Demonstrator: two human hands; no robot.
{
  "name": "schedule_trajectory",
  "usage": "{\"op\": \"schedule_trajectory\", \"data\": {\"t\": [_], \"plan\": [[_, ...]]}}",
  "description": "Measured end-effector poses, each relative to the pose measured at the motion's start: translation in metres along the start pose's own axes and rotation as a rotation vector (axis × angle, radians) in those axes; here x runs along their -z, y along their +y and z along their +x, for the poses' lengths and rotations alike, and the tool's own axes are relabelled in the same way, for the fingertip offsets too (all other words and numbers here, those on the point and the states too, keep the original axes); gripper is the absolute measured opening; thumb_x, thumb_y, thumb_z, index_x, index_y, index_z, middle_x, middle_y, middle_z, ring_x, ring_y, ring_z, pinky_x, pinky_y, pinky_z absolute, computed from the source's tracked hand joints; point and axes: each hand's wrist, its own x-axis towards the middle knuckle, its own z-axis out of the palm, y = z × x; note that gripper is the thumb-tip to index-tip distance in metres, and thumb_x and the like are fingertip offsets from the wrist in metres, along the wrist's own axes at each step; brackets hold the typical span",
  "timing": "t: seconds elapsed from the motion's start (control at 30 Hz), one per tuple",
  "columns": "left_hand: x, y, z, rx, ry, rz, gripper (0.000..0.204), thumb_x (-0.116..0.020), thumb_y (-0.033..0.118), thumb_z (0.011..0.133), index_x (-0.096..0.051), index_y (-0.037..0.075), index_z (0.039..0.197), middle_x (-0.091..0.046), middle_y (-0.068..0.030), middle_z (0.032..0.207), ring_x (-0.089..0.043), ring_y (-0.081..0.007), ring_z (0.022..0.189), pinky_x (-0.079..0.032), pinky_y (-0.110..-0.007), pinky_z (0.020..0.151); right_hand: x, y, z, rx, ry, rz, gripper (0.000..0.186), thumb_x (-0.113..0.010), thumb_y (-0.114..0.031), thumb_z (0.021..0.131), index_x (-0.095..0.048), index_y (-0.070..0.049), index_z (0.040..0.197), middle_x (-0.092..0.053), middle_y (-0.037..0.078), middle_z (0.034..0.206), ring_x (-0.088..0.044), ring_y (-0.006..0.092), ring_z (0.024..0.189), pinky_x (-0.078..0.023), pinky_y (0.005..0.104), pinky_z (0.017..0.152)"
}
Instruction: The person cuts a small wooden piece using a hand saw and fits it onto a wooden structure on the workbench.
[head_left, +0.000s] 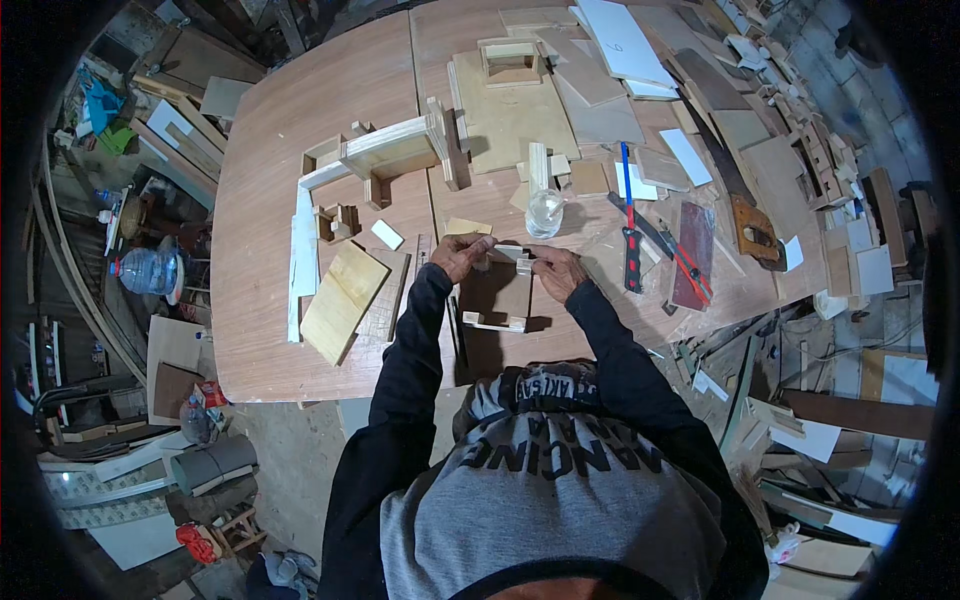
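Note:
At the table's near edge lies a small brown board (515,300). Small pale wooden strips (494,322) stand along its near end. At the board's far end is a short pale wooden piece (511,252), between my two hands. My left hand (462,256) is closed, its thumb and fingers pinched at the left end of this piece; they partly hide what is in them. My right hand (559,273) is closed at the right end, fingertips against a small wooden block (524,267). A clear jar (544,213) stands just beyond my right hand.
Left are a plywood panel (344,302) and a wooden frame assembly (392,148). To the right lie a blue-and-red ruler-like tool (630,215), red-handled pliers (690,265) and a handsaw (757,235). Boards (515,115) cover the far side. A water bottle (150,271) is off the table's left.

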Motion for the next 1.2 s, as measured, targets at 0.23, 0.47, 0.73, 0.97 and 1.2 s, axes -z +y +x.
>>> {"op": "schedule_trajectory", "data": {"t": [0.23,0.47,0.73,0.97,1.2], "plan": [[0.0,0.007,0.004,-0.19,0.027,0.192,0.029,-0.061,0.03,0.085,-0.067,0.001,0.088,-0.063,-0.0077,0.069,-0.057,-0.0155,0.063,-0.047,-0.031,0.061,-0.001,-0.008,-0.001,0.132,0.108,-0.251,0.027,-0.058,-0.015,0.075,-0.064,0.001,0.097,-0.065,0.018,0.089,-0.063,0.0278,0.078,-0.05,0.0334,0.073],[-0.014,0.05,-0.008,-0.465,0.085,0.882,0.021,-0.059,0.012,0.074,-0.066,0.01,0.094,-0.065,-0.0138,0.091,-0.06,-0.036,0.081,-0.049,-0.041,0.072,-0.005,-0.008,0.006,0.001,0.137,-0.207,0.026,-0.057,-0.013,0.077,-0.064,0.001,0.098,-0.065,0.018,0.089,-0.064,0.029,0.077,-0.051,0.0335,0.072],[-0.008,0.031,0.002,-0.385,0.148,0.567,0.024,-0.056,0.001,0.072,-0.063,0.004,0.095,-0.065,-0.0141,0.087,-0.063,-0.0283,0.077,-0.051,-0.034,0.071,-0.008,-0.002,0.008,0.061,0.227,-0.198,0.025,-0.06,-0.015,0.08,-0.063,0.002,0.098,-0.065,0.019,0.085,-0.064,0.0284,0.072,-0.052,0.035,0.066],[-0.001,0.001,-0.002,-0.165,0.133,0.066,0.017,-0.053,0.007,0.085,-0.06,-0.003,0.096,-0.064,-0.0087,0.082,-0.06,-0.0135,0.073,-0.051,-0.029,0.068,-0.001,-0.012,0.005,0.078,0.232,-0.255,0.021,-0.058,-0.014,0.082,-0.062,-0.001,0.098,-0.064,0.018,0.088,-0.063,0.0309,0.079,-0.05,0.0368,0.071],[0.011,-0.013,-0.005,-0.169,0.103,0.107,0.024,-0.052,0.011,0.085,-0.06,-0.001,0.104,-0.065,-0.0118,0.093,-0.061,-0.0171,0.086,-0.048,-0.03,0.076,0.01,-0.021,-0.005,0.241,0.166,-0.573,0.022,-0.054,-0.01,0.082,-0.061,-0.007,0.102,-0.062,0.013,0.098,-0.059,0.0327,0.086,-0.048,0.0385,0.077]]}}
